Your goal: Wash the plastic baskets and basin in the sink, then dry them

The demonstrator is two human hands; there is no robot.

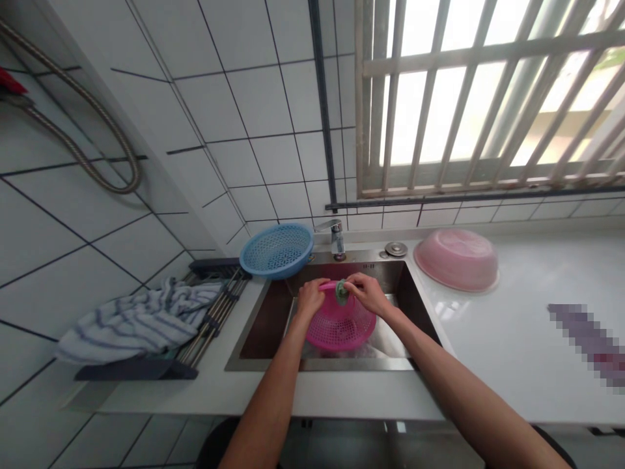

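In the head view a pink plastic colander (340, 333) is held tilted up inside the steel sink (263, 329). My left hand (311, 296) grips its rim on the left, fingers closed over the edge. My right hand (367, 292) is closed on a small green scrubbing pad (342, 292), which is pressed against the far rim of the colander. Behind the sink stands the chrome faucet (336, 240); I cannot tell whether water runs from it.
A blue basket (277, 251) leans at the sink's back left corner. Left of the sink, a striped cloth (146, 319) lies over a folding rack (215, 326). An upturned pink basin (456, 259) and a metal drain strainer (396, 249) sit to the right. A barred window (469, 98) is above.
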